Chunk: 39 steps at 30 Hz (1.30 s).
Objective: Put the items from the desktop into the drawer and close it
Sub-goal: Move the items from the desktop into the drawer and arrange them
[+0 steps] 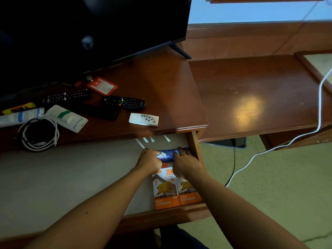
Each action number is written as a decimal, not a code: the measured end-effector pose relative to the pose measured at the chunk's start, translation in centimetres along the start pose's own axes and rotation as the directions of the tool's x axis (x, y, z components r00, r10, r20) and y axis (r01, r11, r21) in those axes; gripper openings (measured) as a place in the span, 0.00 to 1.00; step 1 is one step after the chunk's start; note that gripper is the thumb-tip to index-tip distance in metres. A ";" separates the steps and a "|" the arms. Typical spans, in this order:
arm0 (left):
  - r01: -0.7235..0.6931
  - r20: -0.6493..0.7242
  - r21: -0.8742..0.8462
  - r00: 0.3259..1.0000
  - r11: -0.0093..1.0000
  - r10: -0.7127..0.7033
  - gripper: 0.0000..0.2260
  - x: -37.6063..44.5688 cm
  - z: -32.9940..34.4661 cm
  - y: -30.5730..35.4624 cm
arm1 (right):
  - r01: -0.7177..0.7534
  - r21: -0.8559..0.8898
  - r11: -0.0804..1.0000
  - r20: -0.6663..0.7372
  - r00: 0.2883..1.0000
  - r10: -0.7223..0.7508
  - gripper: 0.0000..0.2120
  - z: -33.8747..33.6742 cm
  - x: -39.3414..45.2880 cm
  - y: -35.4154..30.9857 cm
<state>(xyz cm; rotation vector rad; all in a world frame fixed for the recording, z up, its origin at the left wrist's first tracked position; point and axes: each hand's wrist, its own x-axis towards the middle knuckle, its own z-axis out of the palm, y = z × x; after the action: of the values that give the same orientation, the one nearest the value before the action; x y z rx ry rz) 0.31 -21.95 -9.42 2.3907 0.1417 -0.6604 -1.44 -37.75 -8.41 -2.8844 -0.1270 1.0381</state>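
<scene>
The fingers of both hands are curling down onto a blue packet (168, 155) at the back right of the open drawer (71, 177): the left hand (150, 161) is gripping its left end and the right hand (186, 163) is pressing and pinching its right end. The packet's long axis is running from 9 o'clock to 3 o'clock, so each hand is sitting at one end, equally near. Just toward 6 o'clock of it, two orange charger boxes (177, 192) are lying side by side against the drawer's right wall.

The next items are all waiting on the counter (161, 83), toward 10 and 11 o'clock from the fingers, so the left hand looks the nearer one for fetching. Largest to smallest, a white pouch (67, 118) and coiled white cable (38, 134) are sitting farthest left, two black remotes (124, 102) in the middle, an orange card holder (102, 85) behind them, and a small white remote (143, 119) nearest the drawer, at about 11 o'clock.
</scene>
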 end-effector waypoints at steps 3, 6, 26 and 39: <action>-0.027 -0.010 0.030 1.000 0.999 0.027 0.16 -0.1 -0.6 0.0 | -0.006 0.035 0.999 -0.016 1.000 0.007 0.28 -0.3 -0.3 -0.2; -0.054 -0.041 0.075 0.998 0.996 0.057 0.14 -0.7 -1.5 0.0 | 0.033 0.058 0.998 -0.139 0.990 -0.025 0.25 -1.0 -0.8 -0.5; -0.074 -0.408 0.261 0.895 0.963 0.179 0.20 -0.3 -17.2 2.2 | 0.226 -0.026 0.974 -0.513 0.833 -0.207 0.22 -11.1 1.3 -8.2; 0.017 -0.263 0.474 0.957 0.880 0.124 0.16 5.3 -15.7 6.7 | 0.087 0.073 0.994 -0.581 0.813 -0.028 0.18 -13.3 3.3 -2.3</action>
<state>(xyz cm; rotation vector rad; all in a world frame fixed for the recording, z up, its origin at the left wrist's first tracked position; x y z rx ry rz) 13.24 -17.89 2.13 2.9470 0.0349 -0.3398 9.44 -35.71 -0.02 -2.9310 -0.1190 0.1087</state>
